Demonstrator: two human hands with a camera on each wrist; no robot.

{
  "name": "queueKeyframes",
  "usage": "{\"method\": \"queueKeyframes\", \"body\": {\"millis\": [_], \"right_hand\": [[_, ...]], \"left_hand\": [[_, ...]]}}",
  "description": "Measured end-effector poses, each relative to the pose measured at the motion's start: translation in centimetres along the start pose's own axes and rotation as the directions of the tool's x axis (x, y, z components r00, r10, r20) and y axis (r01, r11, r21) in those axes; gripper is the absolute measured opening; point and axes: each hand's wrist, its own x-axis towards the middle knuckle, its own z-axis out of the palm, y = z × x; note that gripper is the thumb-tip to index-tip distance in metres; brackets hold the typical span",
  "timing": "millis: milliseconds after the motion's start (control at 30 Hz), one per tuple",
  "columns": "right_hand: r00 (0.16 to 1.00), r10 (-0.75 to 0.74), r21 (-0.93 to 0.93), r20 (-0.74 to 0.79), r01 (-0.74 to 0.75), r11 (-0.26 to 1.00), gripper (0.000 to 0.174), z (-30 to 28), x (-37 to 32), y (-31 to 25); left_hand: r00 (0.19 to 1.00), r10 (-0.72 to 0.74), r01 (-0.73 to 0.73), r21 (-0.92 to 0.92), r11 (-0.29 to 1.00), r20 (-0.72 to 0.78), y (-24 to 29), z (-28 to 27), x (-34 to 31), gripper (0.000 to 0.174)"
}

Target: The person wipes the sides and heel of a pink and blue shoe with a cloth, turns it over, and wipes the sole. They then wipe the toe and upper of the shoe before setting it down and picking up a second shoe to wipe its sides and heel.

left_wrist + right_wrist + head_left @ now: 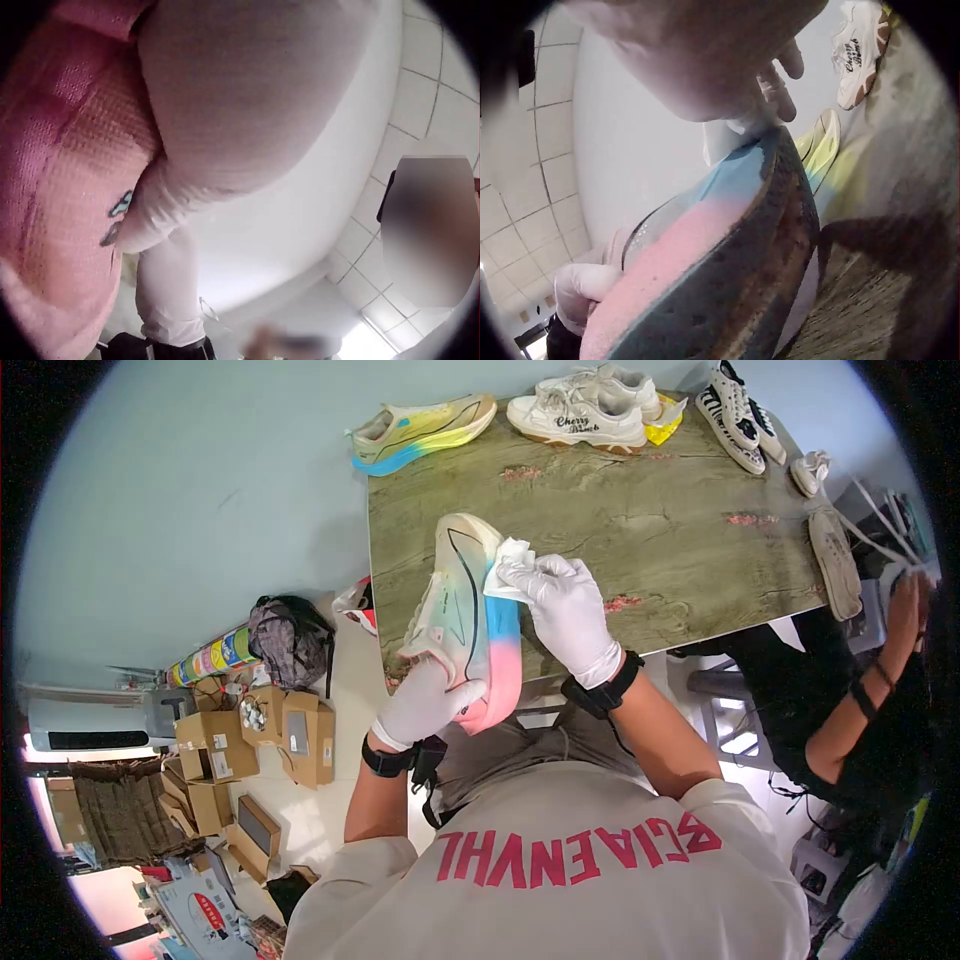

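Observation:
A running shoe [459, 595] in pale green, blue and pink is held up over the near edge of the table, its toe pointing away. My gloved left hand [428, 705] grips it at the heel, thumb across the pink side. In my gloved right hand [573, 615] a crumpled white wipe [511, 572] is pinched and lies against the blue part of the midsole. The right wrist view shows the dark, worn outsole [727, 292] and the pink midsole [675, 259] close up. Pink heel fabric [67, 187] fills the left side of the left wrist view, beside the gloved thumb.
On the wood-patterned table [650, 530], a matching yellow and blue shoe [425, 435] stands at the back left. White sneakers [585, 410] and black-and-white shoes [735, 420] line the back. Another person's arm [870, 690] is at the right. Cardboard boxes [215, 745] lie on the left floor.

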Motion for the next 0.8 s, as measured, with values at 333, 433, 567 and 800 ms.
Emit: {"method": "queueKeyframes", "body": {"millis": [333, 433, 567, 800], "right_hand": [[0.977, -0.112, 0.106, 0.181, 0.093, 0.990, 0.031, -1.3, -3.2, -2.8], [0.970, -0.076, 0.142, 0.231, 0.044, 0.989, 0.027, -2.2, -3.5, -3.7], [0.952, -0.108, 0.428, 0.285, -0.026, 0.903, 0.022, -3.7, -1.4, -1.9], [0.981, 0.176, 0.169, -0.077, -0.161, 0.972, 0.033, -1.6, 5.2, 2.2]], "left_hand": [[0.986, -0.161, 0.166, -0.196, 0.966, 0.038, 0.6, -0.4, 0.0, 0.035], [0.966, -0.227, 0.250, -0.226, 0.942, 0.122, 0.2, -1.0, -0.1, 0.041], [0.964, -0.219, 0.255, -0.292, 0.922, 0.150, -0.8, -1.1, -0.5, 0.049], [0.900, -0.350, 0.406, -0.207, 0.890, 0.261, -2.2, -1.0, -0.5, 0.044]]}}
